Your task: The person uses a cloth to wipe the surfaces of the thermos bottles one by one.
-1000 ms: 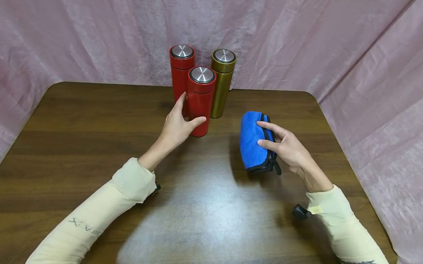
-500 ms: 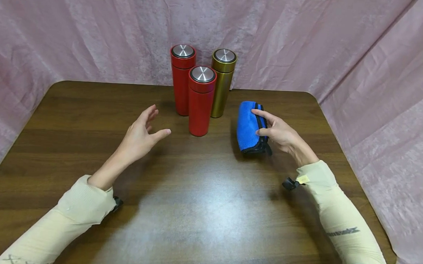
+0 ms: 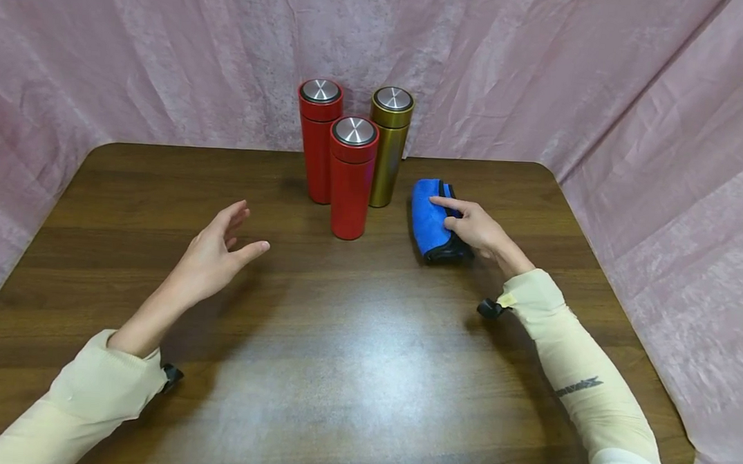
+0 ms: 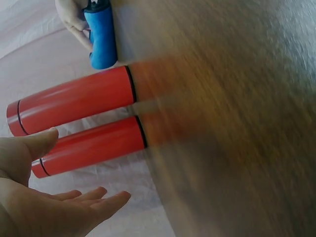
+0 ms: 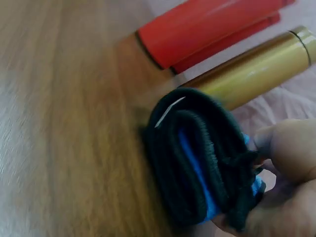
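Observation:
Near the back of the table, a blue folded towel (image 3: 429, 217) with black edging lies close over the wood, and my right hand (image 3: 480, 230) grips its right side, thumb and index finger on top. The right wrist view shows the towel's folded layers (image 5: 197, 163) end-on. My left hand (image 3: 211, 256) hovers over the left part of the table, fingers relaxed and thumb apart, holding nothing. Three upright flasks with silver lids stand between the hands: a front red flask (image 3: 351, 189), a rear red flask (image 3: 316, 143), partly hidden behind it, and a gold flask (image 3: 390, 150).
The brown wooden table (image 3: 316, 368) has rounded back corners. A pink curtain (image 3: 229, 60) hangs right behind the flasks and along the right side. A small black device (image 3: 491, 308) sits under the right wrist, another black device (image 3: 171, 377) under the left.
My left hand has let go of the front red flask and drawn back to the left, toward me. The right hand has moved the towel slightly left and farther back, lower to the table.

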